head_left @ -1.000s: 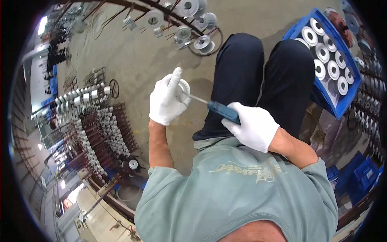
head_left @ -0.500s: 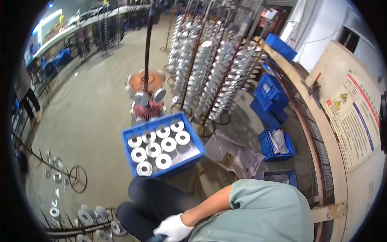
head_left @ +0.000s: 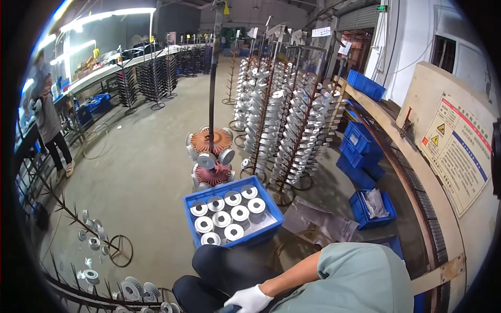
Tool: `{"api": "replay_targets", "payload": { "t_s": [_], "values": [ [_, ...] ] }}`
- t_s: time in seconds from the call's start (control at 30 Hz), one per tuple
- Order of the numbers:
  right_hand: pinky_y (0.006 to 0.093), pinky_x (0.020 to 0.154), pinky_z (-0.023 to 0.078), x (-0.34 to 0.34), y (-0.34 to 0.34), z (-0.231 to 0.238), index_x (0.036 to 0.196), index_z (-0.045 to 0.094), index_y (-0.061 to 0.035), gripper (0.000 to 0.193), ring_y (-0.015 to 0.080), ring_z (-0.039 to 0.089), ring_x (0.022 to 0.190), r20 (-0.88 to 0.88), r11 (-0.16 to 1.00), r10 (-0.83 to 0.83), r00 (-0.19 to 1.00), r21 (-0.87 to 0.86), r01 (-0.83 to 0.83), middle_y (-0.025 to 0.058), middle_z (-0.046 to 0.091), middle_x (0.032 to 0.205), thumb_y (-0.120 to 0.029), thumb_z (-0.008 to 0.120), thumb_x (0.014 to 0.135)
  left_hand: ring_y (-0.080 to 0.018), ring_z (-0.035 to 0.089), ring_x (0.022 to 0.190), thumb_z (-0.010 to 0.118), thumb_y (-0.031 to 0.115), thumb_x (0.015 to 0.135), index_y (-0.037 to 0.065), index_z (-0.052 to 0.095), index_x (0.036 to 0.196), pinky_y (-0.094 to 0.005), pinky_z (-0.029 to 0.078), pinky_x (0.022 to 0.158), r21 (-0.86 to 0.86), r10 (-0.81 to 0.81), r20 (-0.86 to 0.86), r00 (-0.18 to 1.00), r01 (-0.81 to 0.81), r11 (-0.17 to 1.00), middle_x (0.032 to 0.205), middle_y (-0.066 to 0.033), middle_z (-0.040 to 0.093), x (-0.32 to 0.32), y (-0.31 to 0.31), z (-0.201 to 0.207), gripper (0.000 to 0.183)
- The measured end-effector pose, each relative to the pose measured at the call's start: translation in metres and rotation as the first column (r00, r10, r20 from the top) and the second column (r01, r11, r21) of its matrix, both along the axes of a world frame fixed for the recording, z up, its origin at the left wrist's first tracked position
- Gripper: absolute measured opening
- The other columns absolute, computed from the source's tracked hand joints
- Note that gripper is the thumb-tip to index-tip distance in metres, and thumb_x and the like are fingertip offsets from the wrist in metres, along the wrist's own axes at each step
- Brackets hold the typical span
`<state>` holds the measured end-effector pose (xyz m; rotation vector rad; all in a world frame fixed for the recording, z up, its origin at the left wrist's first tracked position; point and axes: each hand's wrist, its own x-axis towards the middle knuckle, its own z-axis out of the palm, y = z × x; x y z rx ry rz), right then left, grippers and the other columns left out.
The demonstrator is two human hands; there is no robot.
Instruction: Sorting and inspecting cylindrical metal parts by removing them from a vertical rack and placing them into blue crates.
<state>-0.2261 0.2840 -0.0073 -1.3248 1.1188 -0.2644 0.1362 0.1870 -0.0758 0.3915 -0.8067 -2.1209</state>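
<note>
In a white glove, my right hand (head_left: 250,300) is low in front of my lap at the lower edge. Its fingers are closed round a dark blue handle (head_left: 228,309), mostly cut off by the frame. My left hand is out of sight. Beyond my dark-trousered knees is a blue crate (head_left: 276,221), holding several round silver metal parts (head_left: 221,218) with dark centre holes, set in rows. Just behind the crate stands a dark pole (head_left: 212,94) with an orange finned disc (head_left: 211,140) and a dark red finned disc (head_left: 214,174) carrying silver parts.
Racks (head_left: 271,115) hung densely with silver parts stand ahead. Branched stands with parts (head_left: 134,288) are at lower left. Stacked blue bins (head_left: 360,146) and a wooden-framed bench with a sign board (head_left: 453,146) line the right. A person (head_left: 49,112) stands far left by a long worktable.
My view has tilted up, so the crate and racks appear lower and further right. More of the far room and the standing person shows. My right hand still holds the handle near my lap.
</note>
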Motion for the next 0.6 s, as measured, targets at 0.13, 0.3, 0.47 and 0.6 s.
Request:
{"api": "replay_targets", "payload": {
  "t_s": [0.13,0.3,0.47,0.6],
  "values": [
    [0.0432,0.098,0.046,0.002,0.003,-0.029,0.124,0.059,-0.0063,0.048,0.0338,0.057,0.111,-0.014,0.990,0.124,0.992,0.068,-0.123,0.0148,0.059,0.127,-0.037,0.060,0.087,-0.0409,0.053,0.118,0.070,0.040,0.078,0.021,0.057,0.134,-0.0598,0.038,0.099,0.020,0.162,-0.219,0.962,-0.162,0.987,0.138,-0.0211,0.051,-0.028,0.010,0.024,0.061],
    [0.0432,0.100,0.045,0.004,0.001,0.031,0.125,0.059,-0.0071,0.048,0.0322,0.056,0.113,-0.093,0.967,0.241,0.966,0.112,-0.230,0.0148,0.060,0.127,-0.038,0.060,0.088,-0.0443,0.054,0.115,0.068,0.038,0.080,0.020,0.059,0.132,-0.0605,0.043,0.095,0.138,0.392,-0.432,0.812,-0.370,0.919,0.132,-0.0212,0.057,-0.057,0.027,0.055,0.055],
    [0.0434,0.106,0.040,0.012,-0.001,0.048,0.132,0.055,-0.0097,0.054,0.0317,0.054,0.120,-0.292,0.949,0.316,0.903,0.118,-0.294,0.0141,0.058,0.131,-0.041,0.060,0.089,-0.0429,0.055,0.115,0.065,0.041,0.082,0.022,0.057,0.133,-0.0596,0.045,0.093,0.276,0.419,-0.259,0.870,-0.349,0.896,0.132,-0.0201,0.057,-0.040,0.031,0.054,0.055],
    [0.0450,0.085,0.049,0.016,0.012,0.047,0.117,0.057,-0.0031,0.048,0.0385,0.060,0.099,-0.271,0.916,0.226,0.936,-0.269,-0.299,0.0205,0.062,0.116,-0.042,0.059,0.090,-0.0423,0.054,0.118,0.062,0.045,0.083,0.023,0.052,0.137,-0.0594,0.044,0.094,0.252,0.486,0.096,0.869,-0.494,0.832,0.135,-0.0192,0.054,-0.051,0.033,0.067,0.059]
  ]
}}
